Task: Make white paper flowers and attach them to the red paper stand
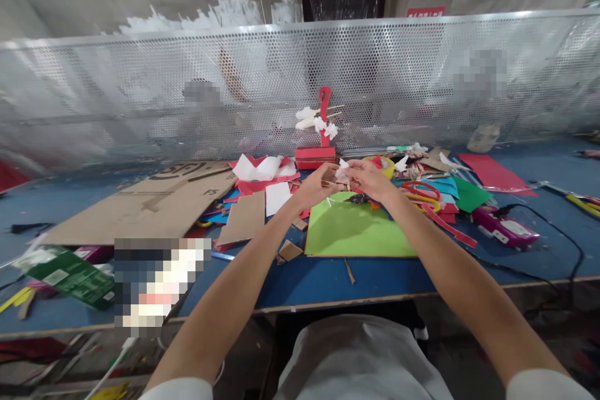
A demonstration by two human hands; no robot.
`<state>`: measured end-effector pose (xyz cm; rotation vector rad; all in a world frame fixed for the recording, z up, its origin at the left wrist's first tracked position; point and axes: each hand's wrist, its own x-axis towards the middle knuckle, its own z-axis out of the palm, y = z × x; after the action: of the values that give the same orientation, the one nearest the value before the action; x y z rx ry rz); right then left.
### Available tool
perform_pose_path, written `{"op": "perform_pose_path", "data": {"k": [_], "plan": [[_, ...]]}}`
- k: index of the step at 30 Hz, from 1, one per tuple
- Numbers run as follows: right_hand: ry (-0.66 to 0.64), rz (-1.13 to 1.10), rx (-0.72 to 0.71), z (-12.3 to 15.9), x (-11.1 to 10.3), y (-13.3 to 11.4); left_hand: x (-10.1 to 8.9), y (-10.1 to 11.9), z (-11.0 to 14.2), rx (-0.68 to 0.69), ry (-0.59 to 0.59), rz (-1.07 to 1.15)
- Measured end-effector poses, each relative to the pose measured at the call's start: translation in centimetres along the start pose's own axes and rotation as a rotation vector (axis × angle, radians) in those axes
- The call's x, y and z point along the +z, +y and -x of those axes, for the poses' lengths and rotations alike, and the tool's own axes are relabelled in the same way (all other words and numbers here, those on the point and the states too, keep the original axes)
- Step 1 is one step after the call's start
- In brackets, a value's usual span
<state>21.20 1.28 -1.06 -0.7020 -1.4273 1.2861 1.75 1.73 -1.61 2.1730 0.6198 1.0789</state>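
Note:
Both of my hands meet over the green sheet [356, 231], holding a small crumpled piece of white tissue paper [342, 171] between them. The fingers of my left hand [319, 184] curl around its left side. On the other side, my right hand [368, 177] pinches it with thumb and fingers. Just beyond my hands stands a red paper-covered stand [315, 157] with a hooked red upright [324, 114]. White tissue flowers [330, 131] and white puffs on thin sticks [305, 120] are attached to that upright.
Cardboard [140, 206] covers the left of the blue table [300, 287], with white paper [257, 167] beside it. Scissors with yellow handles [584, 203], a purple box [506, 228] with a black cable and a red sheet [494, 174] lie right. A perforated metal screen [262, 87] rises behind.

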Motion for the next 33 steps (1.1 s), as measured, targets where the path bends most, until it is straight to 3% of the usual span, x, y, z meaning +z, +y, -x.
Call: {"op": "perform_pose_path", "data": {"k": [4, 10, 14, 20, 23, 28, 33], "plan": [[-0.020, 0.099, -0.038, 0.1, 0.6, 0.3, 0.0, -0.1, -0.3, -0.032, 0.117, -0.007], [0.113, 0.323, -0.153, -0.2, 1.2, 1.0, -0.8, 0.5, -0.5, -0.091, 0.270, 0.091], [0.153, 0.410, -0.143, -0.4, 1.4, 2.0, -1.1, 0.3, -0.3, -0.105, 0.235, 0.001], [0.173, 0.415, -0.056, -0.2, 1.6, 2.4, -1.3, 0.0, 0.4, 0.029, 0.131, -0.538], [0.162, 0.388, 0.007, -0.1, 1.6, 2.2, -1.4, 0.1, 0.6, 0.120, 0.045, -0.684], [0.052, 0.405, 0.067, 0.1, 1.1, 1.4, -1.6, 0.5, 0.6, 0.159, -0.047, -0.649], [-0.056, 0.335, 0.033, 0.5, 0.4, 0.3, -1.7, 0.8, 0.3, 0.092, 0.032, -0.505]]}}
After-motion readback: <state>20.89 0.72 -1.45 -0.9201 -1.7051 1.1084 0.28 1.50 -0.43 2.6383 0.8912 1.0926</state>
